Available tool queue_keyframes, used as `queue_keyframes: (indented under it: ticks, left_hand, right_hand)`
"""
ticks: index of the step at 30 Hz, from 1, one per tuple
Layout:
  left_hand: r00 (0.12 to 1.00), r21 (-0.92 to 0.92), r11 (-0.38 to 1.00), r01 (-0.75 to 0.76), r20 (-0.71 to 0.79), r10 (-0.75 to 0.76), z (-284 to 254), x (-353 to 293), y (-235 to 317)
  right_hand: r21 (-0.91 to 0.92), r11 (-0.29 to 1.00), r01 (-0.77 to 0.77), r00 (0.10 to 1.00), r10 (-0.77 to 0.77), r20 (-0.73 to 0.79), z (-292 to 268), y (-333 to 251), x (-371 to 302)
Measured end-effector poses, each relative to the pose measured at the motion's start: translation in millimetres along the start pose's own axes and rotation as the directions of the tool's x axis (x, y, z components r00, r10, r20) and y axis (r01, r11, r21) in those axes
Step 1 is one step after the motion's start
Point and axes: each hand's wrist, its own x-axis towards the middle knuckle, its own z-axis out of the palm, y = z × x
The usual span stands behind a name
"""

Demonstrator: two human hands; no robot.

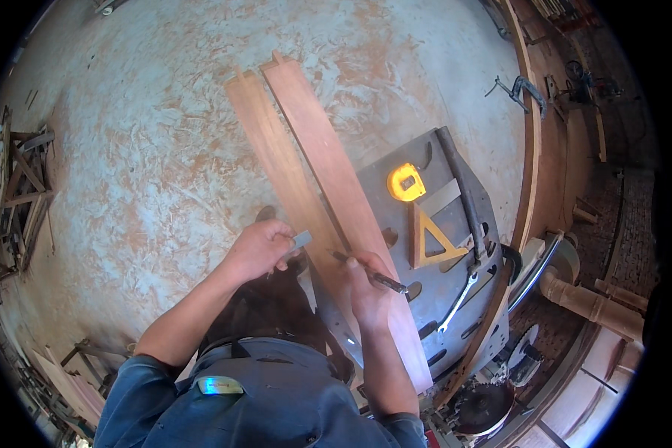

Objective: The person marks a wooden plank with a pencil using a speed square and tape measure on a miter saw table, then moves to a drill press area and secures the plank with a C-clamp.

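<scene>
Two long reddish wooden boards (306, 149) lie side by side across a grey metal machine table (455, 224), running from upper left to lower right. My left hand (261, 250) pinches a small grey flat piece (301, 240) against the left board's edge. My right hand (366, 287) rests on the right board and grips a dark pencil-like tool (369, 272), its tip touching the wood.
On the metal table lie a yellow tape measure (405, 182), a yellow triangular square (433, 243), a dark bar (461, 187) and a wrench (459, 299). A clamp (526, 91) sits on a wooden bench at right. A turned wooden leg (593, 302) and wooden frames (22, 187) stand around the concrete floor.
</scene>
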Motion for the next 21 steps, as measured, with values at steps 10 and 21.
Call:
queue_keyframes:
  ticks: [10,21]
  left_hand:
    - [0.999,0.009,0.999,0.034,-0.026,-0.033,1,0,3]
    - [0.998,-0.015,0.999,0.03,-0.049,-0.031,1,3,-1]
  right_hand:
    - [-0.125,0.974,0.191,0.981,-0.183,0.07,8,-6,11]
    - [-0.126,0.911,0.392,0.918,-0.378,0.121,20,-1,27]
